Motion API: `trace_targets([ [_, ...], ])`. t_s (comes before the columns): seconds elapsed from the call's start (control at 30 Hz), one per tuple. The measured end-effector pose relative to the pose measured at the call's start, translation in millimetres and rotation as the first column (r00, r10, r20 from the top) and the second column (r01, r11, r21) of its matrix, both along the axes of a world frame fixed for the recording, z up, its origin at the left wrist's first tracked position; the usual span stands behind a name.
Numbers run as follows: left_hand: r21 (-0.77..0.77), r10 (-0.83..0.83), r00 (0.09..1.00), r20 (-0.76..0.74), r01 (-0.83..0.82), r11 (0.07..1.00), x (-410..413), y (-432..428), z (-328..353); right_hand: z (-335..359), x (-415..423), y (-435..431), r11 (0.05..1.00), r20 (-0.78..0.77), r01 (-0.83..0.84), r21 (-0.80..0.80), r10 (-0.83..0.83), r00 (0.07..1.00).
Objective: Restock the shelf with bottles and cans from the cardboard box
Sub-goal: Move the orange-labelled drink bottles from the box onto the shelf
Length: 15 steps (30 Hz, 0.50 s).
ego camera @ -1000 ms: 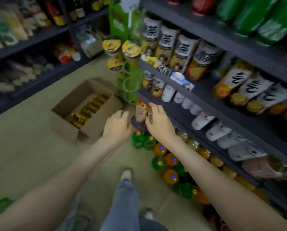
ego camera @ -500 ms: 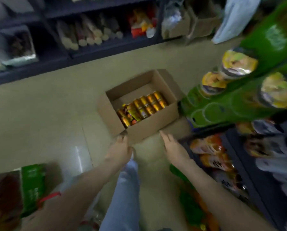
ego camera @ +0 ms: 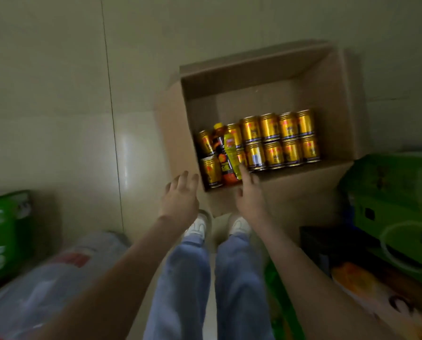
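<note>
An open cardboard box (ego camera: 325, 77) sits on the floor in front of my feet. Along its near wall stand two rows of gold cans (ego camera: 281, 141). A dark bottle with a yellow label (ego camera: 225, 153) lies on the cans at the box's left end. My left hand (ego camera: 180, 200) hovers open just outside the box's near left corner and holds nothing. My right hand (ego camera: 250, 195) reaches over the near wall, fingers straight, its fingertips close to the lying bottle's lower end. The shelf itself is out of sight.
A green display stand (ego camera: 391, 200) crowds the right side, with an orange package (ego camera: 367, 288) below it. At lower left lie a clear plastic-wrapped pack (ego camera: 48, 288) and a green carton (ego camera: 1, 236). Pale floor tiles (ego camera: 57, 94) stretch left of and behind the box.
My view has swung from the shelf down to the box. Both hands left the shelf empty and moved to the box's near edge, the right one now over the bottle.
</note>
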State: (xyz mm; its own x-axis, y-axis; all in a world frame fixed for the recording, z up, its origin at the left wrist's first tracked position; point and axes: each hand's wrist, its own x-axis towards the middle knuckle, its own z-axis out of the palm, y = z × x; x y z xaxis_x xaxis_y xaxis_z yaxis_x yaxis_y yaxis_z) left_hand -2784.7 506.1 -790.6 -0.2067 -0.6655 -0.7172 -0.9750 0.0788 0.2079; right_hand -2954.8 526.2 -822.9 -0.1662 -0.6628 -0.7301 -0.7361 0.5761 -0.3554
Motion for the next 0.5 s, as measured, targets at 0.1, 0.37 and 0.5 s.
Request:
trace_targets([
  [0.1,0.020,0.072,0.997,-0.024,-0.071,0.997,-3.6,4.4,-55.8,-70.7,-0.2,-21.7,1.000,0.025,-0.010,0.011,0.009,1.000],
  [0.37,-0.062,0.275,0.935,-0.225,-0.295,0.953,-14.5,10.1,-85.6,-121.4,-17.9,-61.4,0.985,0.191,0.169,0.046,-0.175,0.966],
  [0.5,0.012,0.401,0.839,-0.368,-0.427,0.904,-27.9,-12.8,-27.1,-53.4,-33.5,-63.7,0.870,0.399,0.486,0.082,-0.476,0.784],
])
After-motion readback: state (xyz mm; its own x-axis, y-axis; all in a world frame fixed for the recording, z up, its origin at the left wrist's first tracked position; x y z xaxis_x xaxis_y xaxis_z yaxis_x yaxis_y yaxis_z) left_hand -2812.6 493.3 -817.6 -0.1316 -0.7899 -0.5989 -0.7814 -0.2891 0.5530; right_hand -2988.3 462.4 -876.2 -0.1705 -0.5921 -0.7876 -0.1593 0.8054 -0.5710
